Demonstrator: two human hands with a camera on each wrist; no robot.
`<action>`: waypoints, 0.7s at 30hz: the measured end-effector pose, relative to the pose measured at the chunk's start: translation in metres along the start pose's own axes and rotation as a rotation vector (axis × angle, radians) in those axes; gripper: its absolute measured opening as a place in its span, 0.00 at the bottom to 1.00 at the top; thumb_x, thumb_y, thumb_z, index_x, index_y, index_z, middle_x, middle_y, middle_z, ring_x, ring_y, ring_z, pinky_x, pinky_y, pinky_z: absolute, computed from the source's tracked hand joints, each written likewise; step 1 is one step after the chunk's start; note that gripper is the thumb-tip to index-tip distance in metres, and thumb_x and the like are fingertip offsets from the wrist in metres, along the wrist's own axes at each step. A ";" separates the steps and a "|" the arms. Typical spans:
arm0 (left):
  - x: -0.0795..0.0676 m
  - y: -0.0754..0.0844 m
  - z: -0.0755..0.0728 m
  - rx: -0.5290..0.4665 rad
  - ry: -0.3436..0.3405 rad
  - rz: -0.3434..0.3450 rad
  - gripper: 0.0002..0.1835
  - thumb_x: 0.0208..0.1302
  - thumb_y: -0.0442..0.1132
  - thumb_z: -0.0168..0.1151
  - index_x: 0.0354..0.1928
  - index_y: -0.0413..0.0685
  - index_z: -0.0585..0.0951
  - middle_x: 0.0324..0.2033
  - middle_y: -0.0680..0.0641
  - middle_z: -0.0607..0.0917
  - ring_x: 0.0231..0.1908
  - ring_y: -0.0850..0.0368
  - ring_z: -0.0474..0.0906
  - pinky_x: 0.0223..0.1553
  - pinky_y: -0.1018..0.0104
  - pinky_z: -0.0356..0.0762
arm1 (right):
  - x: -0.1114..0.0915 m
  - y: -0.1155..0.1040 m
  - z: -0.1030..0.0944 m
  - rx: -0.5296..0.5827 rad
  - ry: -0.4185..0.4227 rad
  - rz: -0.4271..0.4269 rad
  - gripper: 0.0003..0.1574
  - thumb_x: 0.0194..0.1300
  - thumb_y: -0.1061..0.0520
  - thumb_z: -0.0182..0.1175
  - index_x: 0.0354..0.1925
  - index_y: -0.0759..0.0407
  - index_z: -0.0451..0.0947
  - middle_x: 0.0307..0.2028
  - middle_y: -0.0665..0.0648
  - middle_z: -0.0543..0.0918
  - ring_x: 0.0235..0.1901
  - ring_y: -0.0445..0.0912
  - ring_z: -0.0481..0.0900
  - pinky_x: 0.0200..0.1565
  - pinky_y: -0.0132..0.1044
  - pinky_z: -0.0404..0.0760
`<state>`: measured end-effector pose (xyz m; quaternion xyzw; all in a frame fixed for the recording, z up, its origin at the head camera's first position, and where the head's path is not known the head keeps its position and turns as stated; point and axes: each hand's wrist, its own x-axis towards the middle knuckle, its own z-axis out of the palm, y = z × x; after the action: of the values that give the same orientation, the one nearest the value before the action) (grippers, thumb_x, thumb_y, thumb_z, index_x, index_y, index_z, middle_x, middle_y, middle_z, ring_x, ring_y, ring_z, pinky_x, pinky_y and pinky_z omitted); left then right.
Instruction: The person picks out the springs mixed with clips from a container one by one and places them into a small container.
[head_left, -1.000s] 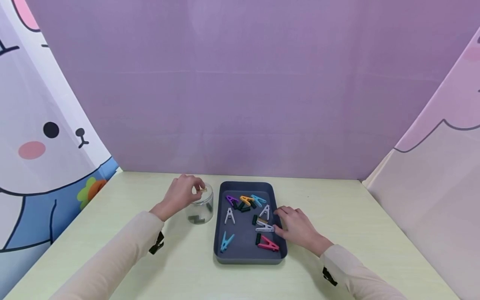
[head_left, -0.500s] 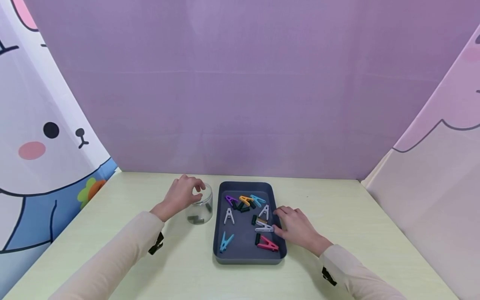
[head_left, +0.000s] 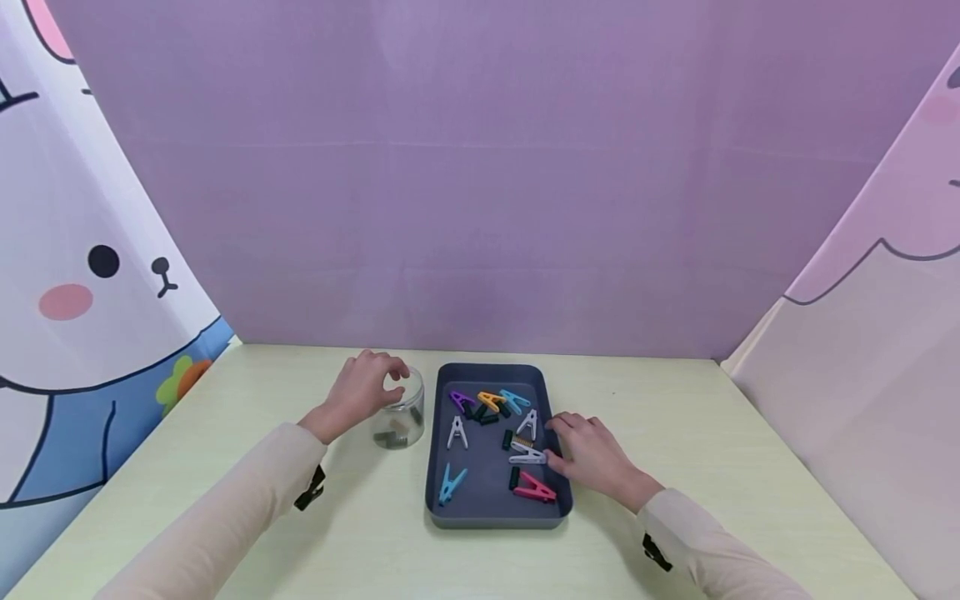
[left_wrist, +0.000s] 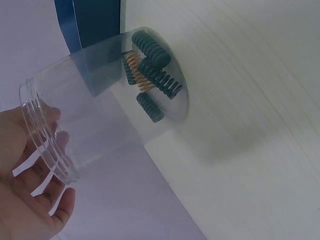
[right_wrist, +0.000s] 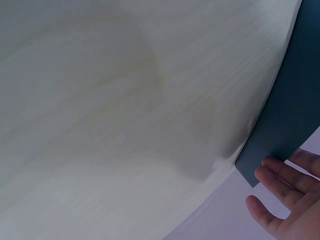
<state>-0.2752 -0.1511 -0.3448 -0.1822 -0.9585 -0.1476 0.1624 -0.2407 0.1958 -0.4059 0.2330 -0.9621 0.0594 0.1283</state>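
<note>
Showing in left-wrist view only — copper spring [left_wrist: 134, 66]

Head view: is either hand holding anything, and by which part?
Nothing appears held. The left hand is loosely spread at the mouth of the jar; the right hand seems only to touch the tray.

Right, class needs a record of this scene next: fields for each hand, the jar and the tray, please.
Left hand: at the mouth of the jar; nothing seen held
Right hand: at the tray's right edge
Jar: clear, upright, left of tray
Jar contents: dark springs, some gold coils
Tray: dark grey
Tray contents: coloured clips, more springs
</note>
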 end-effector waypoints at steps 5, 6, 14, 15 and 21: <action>-0.001 0.002 -0.002 0.010 0.037 0.022 0.10 0.49 0.39 0.65 0.36 0.50 0.83 0.31 0.50 0.84 0.38 0.49 0.75 0.36 0.53 0.70 | -0.001 -0.002 -0.002 -0.006 -0.006 0.005 0.27 0.54 0.43 0.61 0.47 0.57 0.76 0.48 0.56 0.79 0.49 0.49 0.76 0.50 0.50 0.73; 0.000 0.003 -0.002 0.007 0.046 0.024 0.10 0.49 0.39 0.65 0.36 0.51 0.83 0.31 0.50 0.84 0.38 0.49 0.76 0.37 0.53 0.70 | -0.001 -0.002 -0.002 -0.009 -0.007 0.006 0.27 0.54 0.43 0.61 0.47 0.57 0.76 0.48 0.56 0.79 0.49 0.49 0.76 0.50 0.50 0.73; -0.001 0.019 -0.006 -0.016 0.100 0.107 0.09 0.50 0.40 0.65 0.36 0.50 0.83 0.30 0.51 0.84 0.37 0.49 0.76 0.39 0.52 0.71 | -0.002 -0.004 -0.005 -0.010 0.000 0.003 0.26 0.54 0.43 0.62 0.47 0.57 0.76 0.48 0.56 0.79 0.48 0.49 0.76 0.50 0.50 0.73; -0.001 0.022 -0.006 -0.015 0.099 0.113 0.09 0.50 0.40 0.65 0.36 0.50 0.83 0.30 0.51 0.84 0.38 0.50 0.76 0.40 0.52 0.71 | -0.002 -0.004 -0.006 -0.011 0.000 0.003 0.26 0.54 0.43 0.62 0.47 0.57 0.76 0.48 0.56 0.79 0.48 0.49 0.76 0.50 0.50 0.73; -0.003 0.040 -0.006 -0.001 0.056 0.120 0.10 0.50 0.41 0.66 0.37 0.51 0.83 0.31 0.53 0.83 0.37 0.53 0.75 0.40 0.53 0.71 | -0.002 -0.005 -0.007 -0.015 0.001 0.002 0.26 0.54 0.43 0.62 0.47 0.58 0.76 0.48 0.56 0.79 0.48 0.49 0.76 0.49 0.50 0.73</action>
<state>-0.2555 -0.1189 -0.3311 -0.2351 -0.9408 -0.1432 0.1978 -0.2345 0.1935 -0.3991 0.2309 -0.9628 0.0526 0.1303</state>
